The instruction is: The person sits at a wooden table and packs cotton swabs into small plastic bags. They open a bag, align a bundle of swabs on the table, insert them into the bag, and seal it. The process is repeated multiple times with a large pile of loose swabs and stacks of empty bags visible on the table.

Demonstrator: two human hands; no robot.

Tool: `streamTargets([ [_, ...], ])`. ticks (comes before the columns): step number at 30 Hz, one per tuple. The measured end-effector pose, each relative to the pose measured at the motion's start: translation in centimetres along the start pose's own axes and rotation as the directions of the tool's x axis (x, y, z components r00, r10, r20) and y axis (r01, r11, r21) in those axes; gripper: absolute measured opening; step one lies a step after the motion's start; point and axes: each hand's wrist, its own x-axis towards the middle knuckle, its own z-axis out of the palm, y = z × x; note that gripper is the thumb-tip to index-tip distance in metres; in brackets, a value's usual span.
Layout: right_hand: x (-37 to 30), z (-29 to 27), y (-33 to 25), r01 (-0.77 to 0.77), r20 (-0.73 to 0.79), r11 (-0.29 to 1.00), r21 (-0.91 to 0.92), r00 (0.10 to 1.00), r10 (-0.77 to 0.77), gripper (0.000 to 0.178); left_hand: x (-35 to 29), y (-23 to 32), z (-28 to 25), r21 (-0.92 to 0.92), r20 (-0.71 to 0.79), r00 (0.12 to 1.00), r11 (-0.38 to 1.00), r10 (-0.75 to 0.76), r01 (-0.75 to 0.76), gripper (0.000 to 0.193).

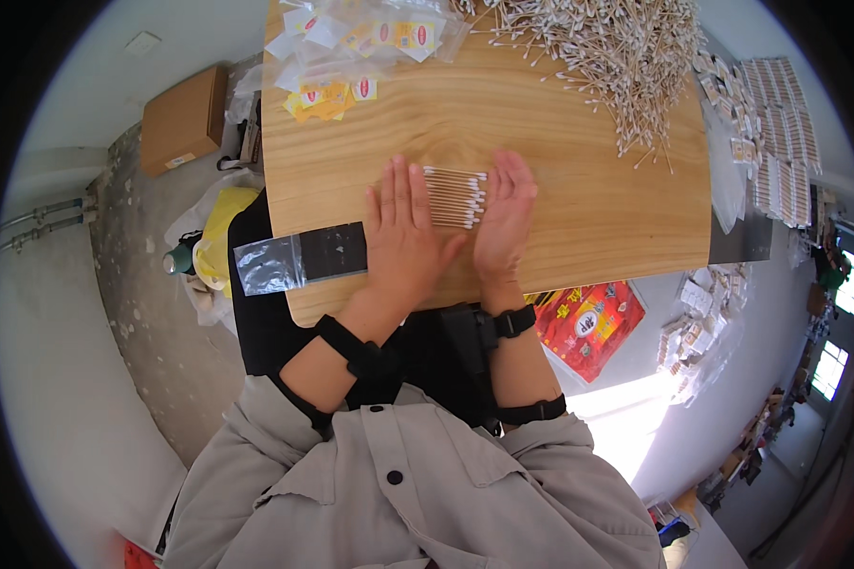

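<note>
A row of wooden cotton swabs lies side by side on the wooden table between my hands. My left hand is flat, fingers stretched out, against the left ends of the row. At the right ends stands my right hand, turned on its edge with its fingers straight and its palm facing the swabs. Neither hand is closed round anything. Beside my left hand lies a clear plastic bag, partly over a dark strip at the table's near left edge.
A large heap of loose cotton swabs covers the table's far right. Small printed packets and clear bags lie at the far left. Bundled swabs stand beyond the right edge. A red printed bag is below the near edge; a cardboard box sits left.
</note>
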Motion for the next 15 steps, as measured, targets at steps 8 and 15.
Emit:
streamTargets([
  [8, -0.3, 2.2, 0.3, -0.015, 0.052, 0.996, -0.090, 0.998, 0.020, 0.057, 0.6, -1.2, -0.4, 0.013, 0.027, 0.991, 0.992, 0.128, -0.129, 0.116],
  [15, -1.3, 2.9, 0.4, -0.043, 0.151, 0.986, -0.164, 0.986, 0.069, 0.054, -0.4, -2.0, -0.8, 0.078, 0.040, 0.997, 0.995, 0.067, -0.070, 0.114],
])
